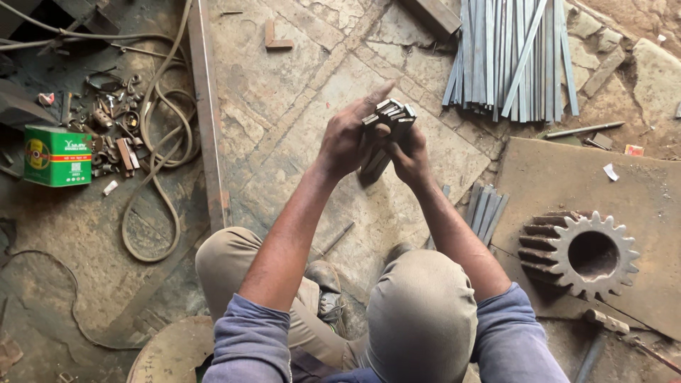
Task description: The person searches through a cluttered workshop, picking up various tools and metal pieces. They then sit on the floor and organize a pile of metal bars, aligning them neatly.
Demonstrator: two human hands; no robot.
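I find both hands raised over the stone floor point(298, 92), working one bundle of short metal strips point(389, 120). The left hand point(347, 138) is closed around the near side of the bundle, forefinger stretched along its top. The right hand point(410, 157) grips it from below and from the right. The bundle stands tilted, upper ends level at the far side. In my judgement the strips are stiff, heavy for their bulk, smooth-faced and apt to slide against each other; a firm wrap around the middle suits best, clear of the cut ends. More strips point(486, 209) lie on the floor just right of the forearm. Long flat bars point(514, 60) lie far right, a toothed gear point(578, 252) near right, a green box point(57, 156) at left.
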